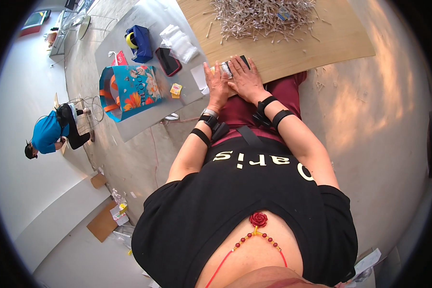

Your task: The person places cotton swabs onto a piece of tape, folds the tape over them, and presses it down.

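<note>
Both hands work at the near left corner of the wooden board [343,45], close to the person's lap. A short row of white cotton swabs [226,70] lies there between the two hands. The left hand [217,92] reaches forward along the left side of this row, its fingers stretched out with small gaps between them. The right hand [247,82] lies on the other side, fingers extended and slightly apart, their tips over a flat black thing [245,60]. The thumbs come close together just below the row; whether they press on the swabs is hard to tell at this size. A white sheet [198,78] sticks out beside the left hand, past the board's left edge.

Toward the board's far edge is a big loose heap of swabs [261,19], with a few strays around it. On the grey table [153,108], left of the board, lie clear plastic bags [180,44] and a dark phone [168,61] with a red rim. A blue tape dispenser [139,43] stands beyond the phone, while a small yellow box [176,90] sits nearer the table's near edge. A flowered blue shopping bag [138,89] occupies the table's near left corner.
</note>
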A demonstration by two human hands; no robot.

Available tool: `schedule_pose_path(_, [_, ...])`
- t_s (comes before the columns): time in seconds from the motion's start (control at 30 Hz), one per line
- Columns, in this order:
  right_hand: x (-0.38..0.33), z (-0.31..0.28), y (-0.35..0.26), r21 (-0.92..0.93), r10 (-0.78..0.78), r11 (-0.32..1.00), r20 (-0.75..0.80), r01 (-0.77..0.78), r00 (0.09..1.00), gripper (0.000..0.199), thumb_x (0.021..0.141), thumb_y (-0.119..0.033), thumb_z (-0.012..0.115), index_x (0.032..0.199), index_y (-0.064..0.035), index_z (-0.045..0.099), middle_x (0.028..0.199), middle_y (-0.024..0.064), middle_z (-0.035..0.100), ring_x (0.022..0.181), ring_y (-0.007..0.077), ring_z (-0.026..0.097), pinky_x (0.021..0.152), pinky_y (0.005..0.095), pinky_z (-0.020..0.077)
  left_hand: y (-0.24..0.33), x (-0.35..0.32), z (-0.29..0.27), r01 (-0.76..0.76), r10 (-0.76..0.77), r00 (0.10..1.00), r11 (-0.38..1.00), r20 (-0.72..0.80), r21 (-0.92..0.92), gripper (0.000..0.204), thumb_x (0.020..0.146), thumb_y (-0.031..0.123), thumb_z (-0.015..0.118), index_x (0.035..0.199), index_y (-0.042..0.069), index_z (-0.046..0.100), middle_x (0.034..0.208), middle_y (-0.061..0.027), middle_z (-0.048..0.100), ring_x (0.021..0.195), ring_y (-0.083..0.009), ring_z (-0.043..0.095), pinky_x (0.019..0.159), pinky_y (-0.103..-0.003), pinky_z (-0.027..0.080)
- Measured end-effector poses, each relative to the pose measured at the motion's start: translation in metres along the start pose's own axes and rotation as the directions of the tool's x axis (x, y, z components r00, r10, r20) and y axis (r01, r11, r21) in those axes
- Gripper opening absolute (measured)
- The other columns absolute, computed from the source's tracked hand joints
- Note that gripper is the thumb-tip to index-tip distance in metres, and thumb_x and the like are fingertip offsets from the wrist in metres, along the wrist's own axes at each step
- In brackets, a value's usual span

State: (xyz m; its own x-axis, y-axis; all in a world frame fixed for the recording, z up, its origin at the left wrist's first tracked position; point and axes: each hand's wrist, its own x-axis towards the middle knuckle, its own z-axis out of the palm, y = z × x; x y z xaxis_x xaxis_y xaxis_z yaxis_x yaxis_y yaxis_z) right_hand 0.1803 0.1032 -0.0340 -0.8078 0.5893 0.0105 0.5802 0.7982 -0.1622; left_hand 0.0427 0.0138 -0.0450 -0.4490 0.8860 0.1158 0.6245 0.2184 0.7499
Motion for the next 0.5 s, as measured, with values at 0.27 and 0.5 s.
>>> schedule_pose_path(0.27, [0.000, -0.001, -0.016, -0.106, 0.030, 0.994, -0.005, -0.030, 1.000, 0.084, 0.098, -0.059, 0.051, 0.164, -0.0102, 0.032, 0.172, 0.0079, 0.028, 0.163, 0.0246, 0.011, 0.128, 0.0577, -0.0024, -0.009, 0.001, 0.005, -0.029, 0.029, 1.000, 0.997, 0.003, 0.076, 0.079, 0.110, 0.057, 0.036, 0.159, -0.005, 0.036, 0.169, -0.0353, 0.005, 0.159, -0.0484, 0.007, 0.128, -0.051, 0.012])
schedule_pose_path(0.5, [0.000, -0.002, 0.014, 0.137, -0.075, 0.987, -0.085, 0.086, 0.994, 0.075, 0.099, -0.050, 0.059, 0.160, -0.0118, 0.040, 0.169, 0.0071, 0.034, 0.159, 0.0216, 0.023, 0.131, 0.0493, 0.0089, 0.001, 0.002, -0.002, 0.024, -0.026, 0.999, 0.999, 0.042, 0.030, 0.068, 0.113, 0.045, 0.037, 0.159, -0.005, 0.036, 0.172, -0.0297, 0.009, 0.160, -0.0431, 0.008, 0.129, -0.048, 0.013])
